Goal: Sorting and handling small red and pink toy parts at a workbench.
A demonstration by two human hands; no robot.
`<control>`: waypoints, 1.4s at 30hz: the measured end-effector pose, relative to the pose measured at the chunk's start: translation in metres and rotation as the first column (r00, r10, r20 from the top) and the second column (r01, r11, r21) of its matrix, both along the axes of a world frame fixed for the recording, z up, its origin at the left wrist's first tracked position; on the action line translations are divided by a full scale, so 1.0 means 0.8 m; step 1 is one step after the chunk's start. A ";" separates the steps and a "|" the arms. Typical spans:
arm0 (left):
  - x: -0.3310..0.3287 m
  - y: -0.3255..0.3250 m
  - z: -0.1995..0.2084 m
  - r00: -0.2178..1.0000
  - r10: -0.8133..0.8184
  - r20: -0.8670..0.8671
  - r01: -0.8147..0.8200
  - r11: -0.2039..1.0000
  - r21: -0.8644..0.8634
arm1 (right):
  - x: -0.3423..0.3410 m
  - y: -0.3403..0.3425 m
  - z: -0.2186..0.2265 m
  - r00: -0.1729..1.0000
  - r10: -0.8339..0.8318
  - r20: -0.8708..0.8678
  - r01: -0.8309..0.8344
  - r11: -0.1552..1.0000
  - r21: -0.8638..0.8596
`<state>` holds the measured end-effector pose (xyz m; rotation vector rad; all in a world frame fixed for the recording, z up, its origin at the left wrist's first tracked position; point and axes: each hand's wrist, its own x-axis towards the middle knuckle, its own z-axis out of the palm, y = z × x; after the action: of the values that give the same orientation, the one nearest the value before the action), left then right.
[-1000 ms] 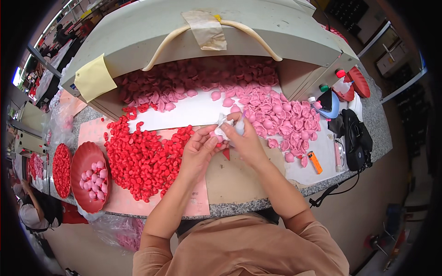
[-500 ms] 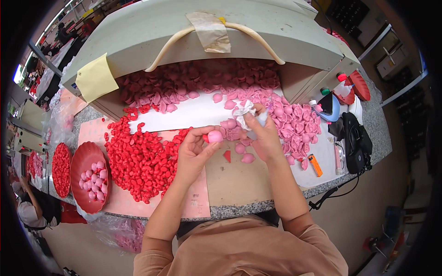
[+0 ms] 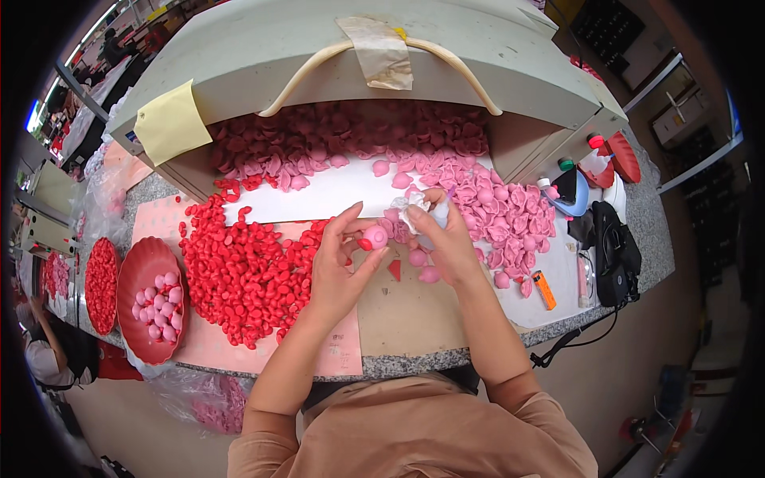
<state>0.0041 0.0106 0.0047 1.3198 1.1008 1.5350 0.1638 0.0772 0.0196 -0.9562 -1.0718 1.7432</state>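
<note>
My left hand (image 3: 336,267) pinches a small round pink piece with a red part on it (image 3: 374,236) between thumb and fingertips. Just to its right, my right hand (image 3: 448,243) is closed round a crumpled white tissue (image 3: 409,209) and a pale translucent bottle (image 3: 439,213), mostly covered by the fingers. The tissue is close to the pink piece. A heap of small glossy red pieces (image 3: 247,279) lies left of my left hand. Pink shell-like pieces (image 3: 510,215) are piled right of my right hand, with a few round pink ones (image 3: 429,275) below it.
A grey box-shaped housing (image 3: 462,76) arches over more pink pieces. Left stand a red oval dish (image 3: 131,319) of pink-and-red pieces and a tray of red pieces (image 3: 102,279). Right lie an orange lighter (image 3: 544,290), a black pouch (image 3: 617,251) and a blue container (image 3: 575,203).
My left hand has turned the pink piece so its red part faces lower left, and its fingers have spread a little. My right hand with tissue and bottle has shifted slightly left and down.
</note>
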 end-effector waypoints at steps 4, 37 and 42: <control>-0.002 -0.003 0.004 0.961 0.073 -0.267 -0.074 0.997 0.008 | -0.015 -0.015 -0.011 0.956 -0.041 0.291 -0.097 0.891 0.444; -0.004 0.002 0.001 0.997 0.012 0.076 -0.014 1.000 0.021 | -0.010 -0.016 -0.014 0.986 0.157 0.045 -0.164 0.939 0.302; -0.006 -0.002 -0.002 0.949 0.105 -0.297 -0.079 0.992 0.098 | -0.016 -0.019 -0.012 0.986 0.111 0.123 -0.149 0.917 0.369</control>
<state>-0.0010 0.0092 0.0029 1.6208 1.3139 1.4929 0.1506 0.0622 0.0100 -0.7472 -1.5022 1.5247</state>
